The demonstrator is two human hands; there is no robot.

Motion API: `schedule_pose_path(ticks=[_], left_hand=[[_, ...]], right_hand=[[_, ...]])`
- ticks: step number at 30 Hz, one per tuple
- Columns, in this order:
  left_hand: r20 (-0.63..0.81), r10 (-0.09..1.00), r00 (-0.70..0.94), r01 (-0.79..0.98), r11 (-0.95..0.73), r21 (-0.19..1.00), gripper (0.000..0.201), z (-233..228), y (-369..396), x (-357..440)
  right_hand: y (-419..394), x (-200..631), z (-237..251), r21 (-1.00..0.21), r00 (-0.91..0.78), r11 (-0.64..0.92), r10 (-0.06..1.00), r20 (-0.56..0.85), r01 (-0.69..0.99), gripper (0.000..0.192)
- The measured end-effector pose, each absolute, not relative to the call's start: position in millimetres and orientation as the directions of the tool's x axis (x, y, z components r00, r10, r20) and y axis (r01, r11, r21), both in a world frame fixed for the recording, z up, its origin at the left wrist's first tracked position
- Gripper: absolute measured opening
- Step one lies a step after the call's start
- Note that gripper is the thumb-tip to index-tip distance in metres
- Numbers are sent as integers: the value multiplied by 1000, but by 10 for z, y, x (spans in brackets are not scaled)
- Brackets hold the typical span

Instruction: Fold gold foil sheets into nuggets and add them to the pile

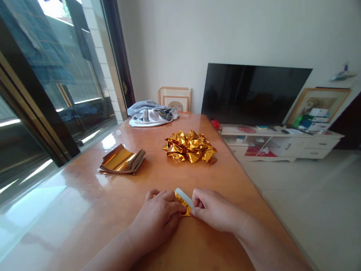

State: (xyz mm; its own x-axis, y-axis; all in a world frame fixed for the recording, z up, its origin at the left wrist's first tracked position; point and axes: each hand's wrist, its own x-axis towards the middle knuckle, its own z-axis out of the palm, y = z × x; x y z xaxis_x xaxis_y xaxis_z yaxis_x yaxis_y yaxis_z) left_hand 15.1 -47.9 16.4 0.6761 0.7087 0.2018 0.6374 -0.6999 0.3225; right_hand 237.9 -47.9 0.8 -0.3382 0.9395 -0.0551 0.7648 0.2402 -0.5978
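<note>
My left hand (157, 215) and my right hand (214, 208) meet on the glossy wooden table (79, 211), both pinching one small folded piece of gold foil paper (183, 202) with a white underside. The paper lies flat against the tabletop between my fingertips. Farther out, a stack of flat gold foil sheets (122, 159) lies to the left. A heap of folded gold foil pieces (189, 146) sits to the right of the stack.
A bundle of grey and white cloth (151, 112) lies at the table's far end, with picture frames (175, 99) behind it. Sliding glass doors (52, 79) run along the left. A dark television (252, 93) stands on a low white cabinet (282, 143) to the right.
</note>
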Motion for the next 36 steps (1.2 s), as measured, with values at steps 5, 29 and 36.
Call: schedule_pose_path(ticks=[5,29,36], left_hand=[[192,714,673,633,-691,349,23,143,-446,136],[205,727,656,607,-668,429,16,78,-416,123],[206,726,656,613,-672,416,16,57,-409,110]], right_hand=[[-492,2392,87,-591,-389,286,920,-53,755,7],[-998,2055,455,-67,-554,551,831,-49,832,33],[-993,2121,517,32,-524,528,848,-82,849,26]])
